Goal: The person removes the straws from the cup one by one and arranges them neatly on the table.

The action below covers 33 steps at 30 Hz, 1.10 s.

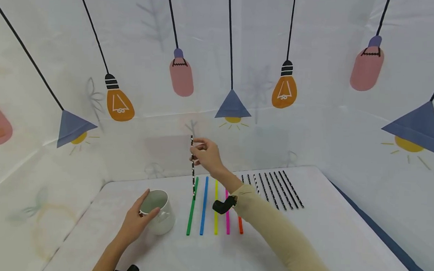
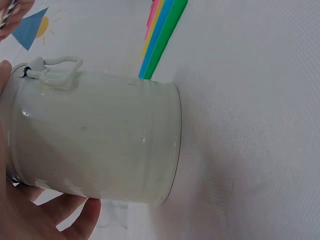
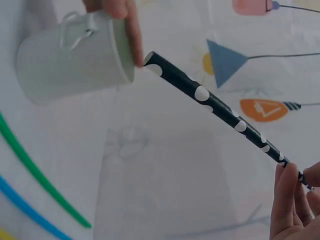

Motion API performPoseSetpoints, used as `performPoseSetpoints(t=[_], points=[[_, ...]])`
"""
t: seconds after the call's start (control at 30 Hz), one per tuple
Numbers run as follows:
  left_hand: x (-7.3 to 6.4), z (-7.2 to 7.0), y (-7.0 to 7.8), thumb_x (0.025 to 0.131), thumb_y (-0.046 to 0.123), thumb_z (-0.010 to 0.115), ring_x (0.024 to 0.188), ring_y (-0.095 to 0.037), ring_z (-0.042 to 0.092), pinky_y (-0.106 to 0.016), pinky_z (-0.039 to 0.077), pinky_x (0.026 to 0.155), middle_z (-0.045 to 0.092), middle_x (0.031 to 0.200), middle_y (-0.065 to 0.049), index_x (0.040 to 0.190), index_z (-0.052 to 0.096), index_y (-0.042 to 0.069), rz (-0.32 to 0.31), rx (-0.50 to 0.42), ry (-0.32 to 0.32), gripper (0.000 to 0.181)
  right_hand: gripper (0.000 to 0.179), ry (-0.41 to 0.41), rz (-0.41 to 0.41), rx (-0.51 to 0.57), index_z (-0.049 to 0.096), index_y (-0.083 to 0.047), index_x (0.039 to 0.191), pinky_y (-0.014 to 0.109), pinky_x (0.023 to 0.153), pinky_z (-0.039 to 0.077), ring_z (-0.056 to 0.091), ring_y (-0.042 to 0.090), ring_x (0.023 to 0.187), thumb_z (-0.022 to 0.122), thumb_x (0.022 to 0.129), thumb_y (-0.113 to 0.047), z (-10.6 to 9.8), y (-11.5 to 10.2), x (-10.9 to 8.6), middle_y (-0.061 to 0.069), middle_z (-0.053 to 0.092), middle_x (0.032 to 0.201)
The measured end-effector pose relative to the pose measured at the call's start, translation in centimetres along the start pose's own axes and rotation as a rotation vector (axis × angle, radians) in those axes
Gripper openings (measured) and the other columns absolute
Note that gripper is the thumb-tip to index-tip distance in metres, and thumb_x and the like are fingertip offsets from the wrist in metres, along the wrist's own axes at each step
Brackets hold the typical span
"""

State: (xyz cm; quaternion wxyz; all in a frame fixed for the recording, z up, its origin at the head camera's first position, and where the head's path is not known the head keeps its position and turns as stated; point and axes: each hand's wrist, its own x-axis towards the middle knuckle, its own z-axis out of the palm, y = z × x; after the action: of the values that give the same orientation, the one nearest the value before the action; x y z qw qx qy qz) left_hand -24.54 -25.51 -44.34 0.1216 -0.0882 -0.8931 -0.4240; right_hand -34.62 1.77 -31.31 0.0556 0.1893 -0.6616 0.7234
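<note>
My left hand grips a pale, glossy canister standing on the white table, thumb and fingers around its rim. A wire clasp is on the canister's side, and its top is uncovered. Raised over the far part of the table, my right hand pinches a black paper straw with white dots near its upper end. The straw hangs almost upright, right of the canister and above its rim. In the head view, its lower end overlaps a green straw.
Beside the green straw lie a blue straw, a yellow straw, a pink straw and an orange-red straw. Several black-and-white straws lie in a row farther right. A patterned white sheet rises behind the table.
</note>
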Motion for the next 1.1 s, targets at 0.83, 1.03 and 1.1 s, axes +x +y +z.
performPoseSetpoints(t=[0.83, 1.03, 1.1], points=[[0.4, -0.1, -0.6, 0.093, 0.035, 0.066, 0.114, -0.036, 0.053, -0.039, 0.049, 0.082, 0.039, 0.146, -0.023, 0.153, 0.026, 0.006, 0.006, 0.033, 0.001, 0.078, 0.043, 0.049, 0.161, -0.425, 0.05, 0.0, 0.136, 0.039, 0.074, 0.057, 0.06, 0.043, 0.1, 0.06, 0.094, -0.002, -21.4, 5.7, -5.8, 0.029, 0.052, 0.123], [0.3, 0.0, -0.7, 0.093, 0.035, 0.065, 0.116, -0.037, 0.053, -0.043, 0.049, 0.084, 0.038, 0.147, -0.023, 0.153, 0.025, 0.007, 0.004, 0.03, 0.002, 0.078, 0.043, 0.11, 0.206, -0.503, 0.05, 0.005, 0.133, 0.042, 0.075, 0.056, 0.062, 0.044, 0.095, 0.063, 0.093, -0.002, -26.3, 6.5, -7.0, 0.03, 0.056, 0.119], [0.3, 0.0, -0.8, 0.094, 0.035, 0.065, 0.116, -0.038, 0.052, -0.046, 0.049, 0.085, 0.038, 0.147, -0.023, 0.153, 0.025, 0.006, 0.01, 0.025, -0.001, 0.077, 0.042, 0.122, 0.216, -0.532, 0.051, 0.007, 0.132, 0.039, 0.073, 0.057, 0.063, 0.043, 0.094, 0.063, 0.093, -0.004, -27.6, 6.7, -7.4, 0.031, 0.057, 0.119]])
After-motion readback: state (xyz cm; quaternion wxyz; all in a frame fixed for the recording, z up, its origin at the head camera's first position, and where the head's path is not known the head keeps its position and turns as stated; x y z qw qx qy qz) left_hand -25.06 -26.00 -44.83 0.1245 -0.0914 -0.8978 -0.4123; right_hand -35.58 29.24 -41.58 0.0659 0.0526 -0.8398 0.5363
